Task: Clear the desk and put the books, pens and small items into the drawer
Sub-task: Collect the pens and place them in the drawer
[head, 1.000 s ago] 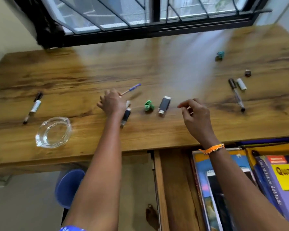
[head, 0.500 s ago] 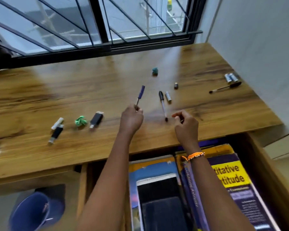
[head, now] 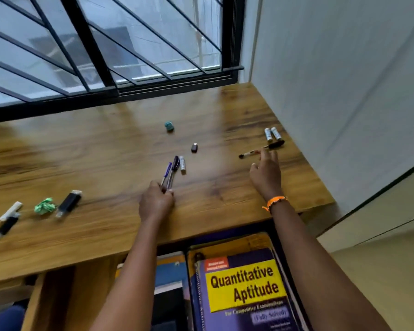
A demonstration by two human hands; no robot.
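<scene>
Your left hand [head: 156, 203] is closed around two pens, one blue-capped [head: 167, 172] and one dark-capped [head: 174, 166], on the wooden surface [head: 105, 149]. Your right hand [head: 265, 174] is spread open, fingertips at a black-capped brown pen [head: 261, 151]. Below, the open drawer [head: 58, 295] holds a purple-and-yellow book [head: 244, 290].

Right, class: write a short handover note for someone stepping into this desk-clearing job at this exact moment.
Left hand: closed on two pens, a blue one and a dark one.
Right hand: open, reaching for the black-capped pen near the wall; fingertips at it, no grip yet.
Done: books already in the open drawer below.
Left on the desk: white tube, small black plug, teal lump, two batteries, black stick, green wad, black and white pieces at far left.
</scene>
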